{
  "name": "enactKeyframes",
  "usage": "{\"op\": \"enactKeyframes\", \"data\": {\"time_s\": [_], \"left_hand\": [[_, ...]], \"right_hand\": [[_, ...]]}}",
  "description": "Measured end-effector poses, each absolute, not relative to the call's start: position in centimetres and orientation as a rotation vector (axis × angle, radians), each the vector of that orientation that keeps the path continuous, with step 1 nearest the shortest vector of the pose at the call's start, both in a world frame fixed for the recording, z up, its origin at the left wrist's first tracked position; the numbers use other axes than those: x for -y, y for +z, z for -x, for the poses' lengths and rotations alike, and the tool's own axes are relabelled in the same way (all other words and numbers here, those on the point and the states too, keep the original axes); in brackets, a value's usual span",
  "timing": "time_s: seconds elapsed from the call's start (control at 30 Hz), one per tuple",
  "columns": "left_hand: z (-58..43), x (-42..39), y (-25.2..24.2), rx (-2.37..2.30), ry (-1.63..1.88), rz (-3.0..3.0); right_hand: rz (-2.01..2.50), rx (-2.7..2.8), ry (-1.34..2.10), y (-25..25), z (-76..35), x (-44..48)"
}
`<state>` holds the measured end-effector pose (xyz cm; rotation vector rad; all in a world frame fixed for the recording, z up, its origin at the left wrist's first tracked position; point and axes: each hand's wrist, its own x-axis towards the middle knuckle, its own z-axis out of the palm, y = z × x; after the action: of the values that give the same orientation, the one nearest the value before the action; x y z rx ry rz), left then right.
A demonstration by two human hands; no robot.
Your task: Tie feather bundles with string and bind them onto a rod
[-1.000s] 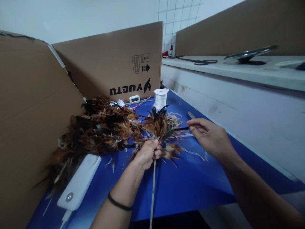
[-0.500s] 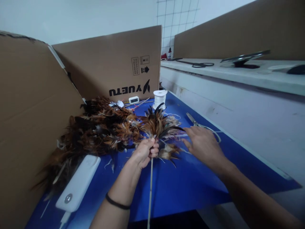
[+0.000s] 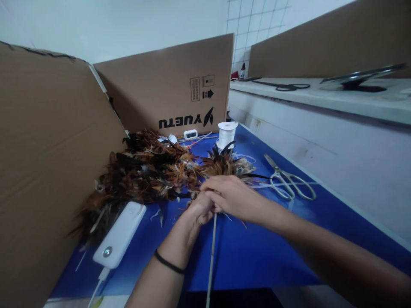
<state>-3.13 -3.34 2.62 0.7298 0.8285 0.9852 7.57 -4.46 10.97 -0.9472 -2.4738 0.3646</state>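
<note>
White flanged spool [image 3: 227, 137]: upright on our blue counter [image 3: 257, 261], wound with white material.
Bare left hand [image 3: 201, 208]: nearer us than the spool; we have it closed in a fist around a thin, straight, pale stick [image 3: 211, 256]. Black band [image 3: 168, 262] behind the wrist.
Bare right hand [image 3: 233, 196]: nearer us than the spool, laid over the left. Fingers half curled, tips hidden; we can't tell if it grips anything.
Stick: in front of the spool, lower end running toward us; upper part covered by our hands.
Brown-and-black feather bunch [image 3: 221, 164]: just in front of the spool, fanned out beyond our hands.
Large brown-and-black feather pile [image 3: 144, 171]: left of the spool, spreading toward us.
Silver metal scissors [image 3: 279, 172]: right of the spool, nearer us, lying flat.
White rounded power bank [image 3: 120, 233]: left of the spool, much nearer us, white cable [image 3: 95, 287] plugged in.
Brown cardboard panel [image 3: 160, 90]: behind the spool, extending left; "YUETU" upside down.
</note>
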Motion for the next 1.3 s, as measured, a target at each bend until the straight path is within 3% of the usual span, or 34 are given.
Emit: {"op": "enactKeyframes", "data": {"time_s": [0.27,0.57,0.77,0.9,1.03,1.2,1.3], "left_hand": [[2.8,3.0,2.4,-0.788,0.88,-0.682],[2.8,3.0,2.1,-0.776,0.858,-0.632],[2.9,3.0,2.4,-0.741,0.853,-0.623],[2.9,3.2,2.6,-0.747,0.858,-0.621],[2.9,3.2,2.7,-0.803,0.867,-0.62],[3.0,3.1,2.6,-0.755,0.852,-0.628],[2.9,3.0,2.3,-0.742,0.878,-0.638]], "right_hand": [[1.094,2.786,0.083,9.6,0.6,-3.2],[1.15,2.746,0.326,10.0,2.9,-7.1],[1.194,2.157,1.197,11.3,1.7,-7.0],[1.078,1.967,1.39,11.5,0.6,-7.1],[1.026,2.363,1.21,11.8,-0.1,-7.9],[1.13,2.641,0.385,11.5,2.1,-9.8],[1.189,2.605,0.211,10.6,4.6,-11.0]]}}
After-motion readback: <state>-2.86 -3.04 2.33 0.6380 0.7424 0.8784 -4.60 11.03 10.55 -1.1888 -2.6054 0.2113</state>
